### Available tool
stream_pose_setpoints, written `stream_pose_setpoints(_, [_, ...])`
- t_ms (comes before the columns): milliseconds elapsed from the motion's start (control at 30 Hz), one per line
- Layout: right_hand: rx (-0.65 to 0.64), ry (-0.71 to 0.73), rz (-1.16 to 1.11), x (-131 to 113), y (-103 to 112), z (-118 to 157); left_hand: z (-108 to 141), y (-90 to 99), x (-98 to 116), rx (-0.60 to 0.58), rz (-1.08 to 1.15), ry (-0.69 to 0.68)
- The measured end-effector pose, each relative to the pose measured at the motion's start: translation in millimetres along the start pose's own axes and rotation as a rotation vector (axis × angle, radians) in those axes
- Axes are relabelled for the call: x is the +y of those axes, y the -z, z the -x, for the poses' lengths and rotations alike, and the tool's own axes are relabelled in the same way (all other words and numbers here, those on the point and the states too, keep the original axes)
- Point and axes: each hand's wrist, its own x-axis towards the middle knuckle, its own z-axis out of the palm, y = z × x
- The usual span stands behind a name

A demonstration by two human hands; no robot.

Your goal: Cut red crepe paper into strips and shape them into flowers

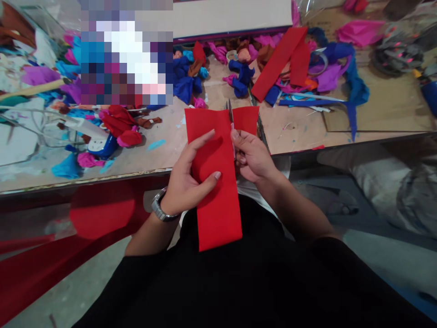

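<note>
Left hand: grip spread wide over the red sheet; hold beneath cannot be told. Sheet: far end above the bench, near end clear of it. Scissors: blades near the far edge. Right hand: grip closed around the handles. Advised: sheet taut, blades parallel to its side.

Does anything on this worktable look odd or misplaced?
The white-and-blue power strip at left lies among crumpled paper scraps, an odd spot for something electrical. Pale blue patches, perhaps paint, mark the tabletop.
</note>
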Motion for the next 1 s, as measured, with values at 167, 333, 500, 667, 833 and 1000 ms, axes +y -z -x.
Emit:
stream_pose_setpoints(167, [0.024, -0.025, -0.003, 1, 2, -8, -4, -4.1, -16, 0.011, 0.008, 0.015])
stream_pose_setpoints(333, [0.023, -0.041, -0.022, 2, 3, -11, -6, -5.5, -25, 0.009, 0.026, 0.023])
stream_pose_setpoints(500, [0.030, -0.036, -0.026, 2, 3, -11, -7, -4.9, -22, 0.013, 0.038, 0.014])
stream_pose_setpoints(667, [0.050, -0.033, -0.014, 2, 3, -11, -7, -5.4, -23, 0.021, 0.038, 0.000])
stream_pose_setpoints(833, [0.038, -0.017, -0.024, 4, 5, -13, -7, -4.6, -25, 0.041, 0.019, -0.007])
stream_pose_setpoints(1000, [0.043, -0.014, -0.019, 4, 5, -13, -7, -3.9, -24, 0.032, 0.022, -0.015])
